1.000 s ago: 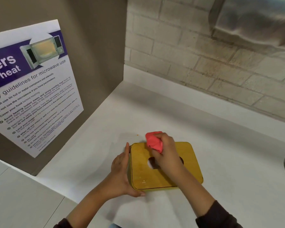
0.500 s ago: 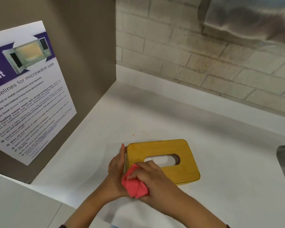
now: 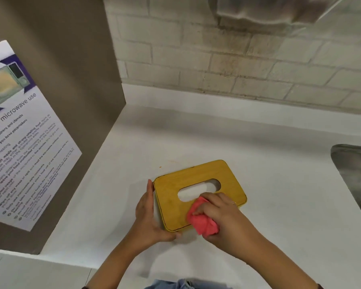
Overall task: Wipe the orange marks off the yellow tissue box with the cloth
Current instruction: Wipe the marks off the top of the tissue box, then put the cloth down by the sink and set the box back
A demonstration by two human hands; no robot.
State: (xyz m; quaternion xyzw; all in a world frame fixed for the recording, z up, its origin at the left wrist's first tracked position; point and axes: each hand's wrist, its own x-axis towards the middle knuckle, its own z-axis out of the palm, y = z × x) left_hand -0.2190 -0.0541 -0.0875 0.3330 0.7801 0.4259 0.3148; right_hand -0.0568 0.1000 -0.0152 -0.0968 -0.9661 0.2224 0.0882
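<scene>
The yellow tissue box, flat with an oval slot in its lid, lies on the white counter. My left hand presses flat against its left side, thumb hooked under the near corner. My right hand grips a crumpled red cloth and presses it on the lid's near edge, just below the slot. I see no orange marks on the uncovered part of the lid. A tiny orange speck sits on the counter behind the box's left corner.
A brown panel with a microwave-use poster stands close on the left. A tiled wall runs along the back. A steel sink lies at the right edge. Pale floor shows below the counter's near-left edge.
My right hand swept the cloth from the lid's far-left corner down to the near-left corner, then right along the near edge. The box has turned slightly. My left hand stays on its side.
</scene>
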